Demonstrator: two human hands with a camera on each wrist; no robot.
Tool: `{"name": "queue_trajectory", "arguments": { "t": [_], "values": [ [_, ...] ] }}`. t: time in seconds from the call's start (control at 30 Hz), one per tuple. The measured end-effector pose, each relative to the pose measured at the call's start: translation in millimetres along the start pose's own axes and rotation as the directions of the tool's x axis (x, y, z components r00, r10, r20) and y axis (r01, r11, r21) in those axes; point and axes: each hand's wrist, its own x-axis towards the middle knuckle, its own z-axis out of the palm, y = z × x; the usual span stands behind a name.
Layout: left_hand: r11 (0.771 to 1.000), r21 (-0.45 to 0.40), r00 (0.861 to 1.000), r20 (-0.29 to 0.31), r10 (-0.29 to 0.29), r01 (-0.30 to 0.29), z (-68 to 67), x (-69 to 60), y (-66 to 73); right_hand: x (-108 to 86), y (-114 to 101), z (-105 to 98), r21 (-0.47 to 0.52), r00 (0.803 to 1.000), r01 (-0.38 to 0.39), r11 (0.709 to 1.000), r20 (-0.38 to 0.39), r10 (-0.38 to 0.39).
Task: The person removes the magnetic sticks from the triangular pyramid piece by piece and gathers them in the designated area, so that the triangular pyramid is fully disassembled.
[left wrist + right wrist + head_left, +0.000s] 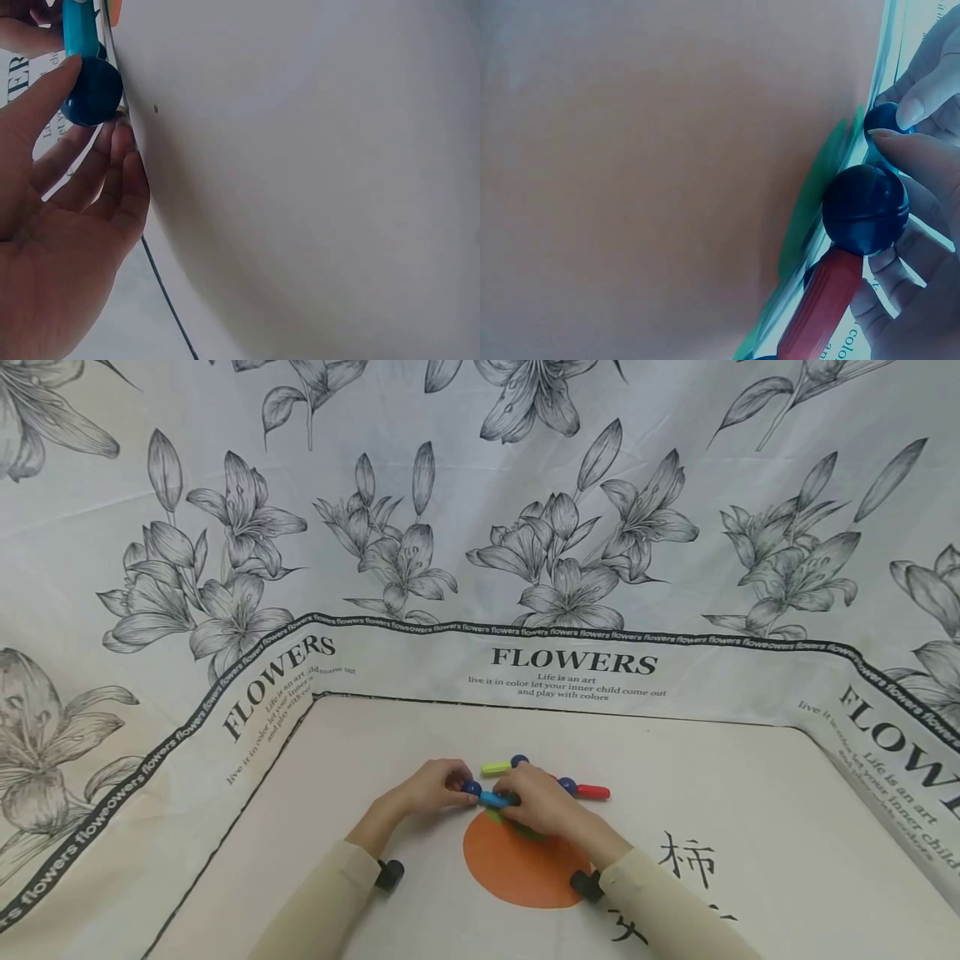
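Note:
My left hand (435, 787) pinches a dark blue ball (471, 787) between thumb and fingers; the left wrist view shows this ball (94, 91) joined to a light blue stick (80, 26). My right hand (543, 802) has its fingers on the light blue stick (493, 799) at the other side. In the right wrist view, another dark blue ball (866, 210) lies by my right hand (922, 300), with a red stick (821, 307) attached. Beyond the right hand are a yellow-green stick (495, 768), a blue ball (520, 762), and a red stick (592, 792) touching a blue ball (567, 787).
The pieces lie on a white cloth (360, 743) printed with an orange fruit shape (517, 868) and black characters (688, 860) to the right. A flower-patterned curtain (420, 560) stands behind and at both sides.

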Motion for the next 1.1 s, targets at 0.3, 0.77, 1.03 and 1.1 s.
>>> {"name": "queue_trajectory", "arguments": {
  "t": [0.3, 0.77, 1.03, 1.1],
  "values": [
    [1.000, 0.022, 1.000, -0.015, 0.021, -0.020, 2.3, -1.9, 4.5, -0.4, 1, 3, -0.046, 0.998, 0.042, 0.998, -0.038, -0.044],
    [0.999, 0.016, 0.994, -0.106, -0.042, 0.044, -7.5, 16.3, 2.0, -6.2, 6, -4, -0.015, 0.999, 0.036, 0.999, 0.038, -0.035],
    [0.991, -0.045, 0.957, -0.259, -0.131, 0.124, -12.4, 66.8, 6.4, -5.2, 4, -3, -0.037, 0.998, 0.052, 0.998, 0.044, -0.050],
    [0.987, -0.056, 0.946, -0.282, -0.160, 0.151, -11.7, 76.4, 6.7, -7.1, 4, -4, -0.049, 0.998, 0.057, 0.997, 0.043, -0.055]
  ]
}}
